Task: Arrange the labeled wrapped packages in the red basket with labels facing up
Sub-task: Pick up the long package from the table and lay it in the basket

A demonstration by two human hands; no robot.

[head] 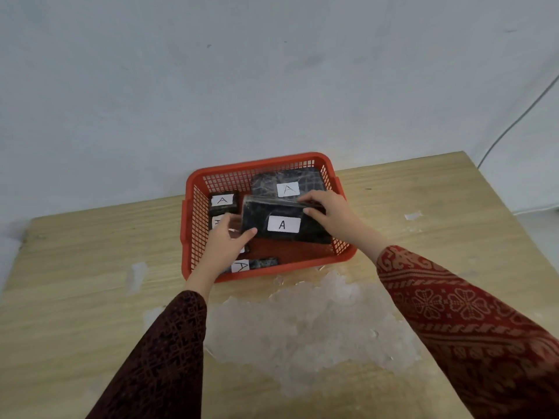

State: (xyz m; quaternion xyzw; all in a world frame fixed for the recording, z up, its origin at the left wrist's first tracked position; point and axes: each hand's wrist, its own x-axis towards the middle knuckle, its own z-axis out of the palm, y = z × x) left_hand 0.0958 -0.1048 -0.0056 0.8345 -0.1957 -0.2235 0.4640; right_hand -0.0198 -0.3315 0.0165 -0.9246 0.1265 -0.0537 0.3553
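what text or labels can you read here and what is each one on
"A": white label on the large package held by both hands.
"A": label on the big package at the back.
"A": label on the small package at back left.
"A": label on the package at the front.
Label on the package behind the left hand: partly hidden, unreadable.

Your left hand (pixel 225 241) covers most of a small package (pixel 216 221) at the red basket's (pixel 193 225) left wall; its label is partly hidden, letter unreadable. The front package (pixel 255 264) sits half behind the basket rim & your wrist, label "A" cut short. Both sleeves run off the bottom edge. The wall cable (pixel 514 122) exits the frame at right.
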